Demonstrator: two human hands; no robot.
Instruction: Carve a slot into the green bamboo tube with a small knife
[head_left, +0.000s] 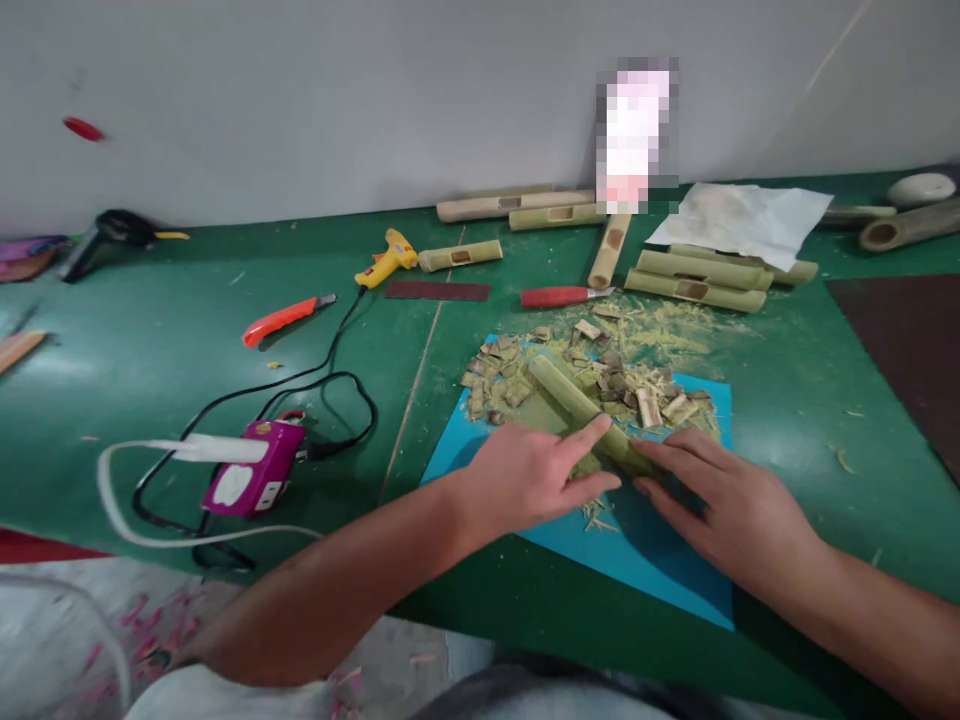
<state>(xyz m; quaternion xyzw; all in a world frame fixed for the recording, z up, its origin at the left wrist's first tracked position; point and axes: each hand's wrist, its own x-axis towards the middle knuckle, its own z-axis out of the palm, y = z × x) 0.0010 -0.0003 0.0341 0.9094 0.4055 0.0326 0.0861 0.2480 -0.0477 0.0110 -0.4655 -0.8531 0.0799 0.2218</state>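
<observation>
Where the green bamboo tube (568, 391) lay aslant above the blue sheet (675, 572), the right hand (757, 500) had thumb and fingers closed about its near end. The left hand (521, 472) touched its side with an outstretched index finger, thumb apart, other fingers curled. Judged technique: firm support at the near end, light index contact, fingertips off any cut edge, since a smooth, round wall would likely roll. Materials: bark-backed, blocky chips (516, 390), curled pale fibres and powdery dust; beyond, a craft knife (555, 297) with smooth red handle, and hollow bamboo pieces (694, 292) with squared notches.
</observation>
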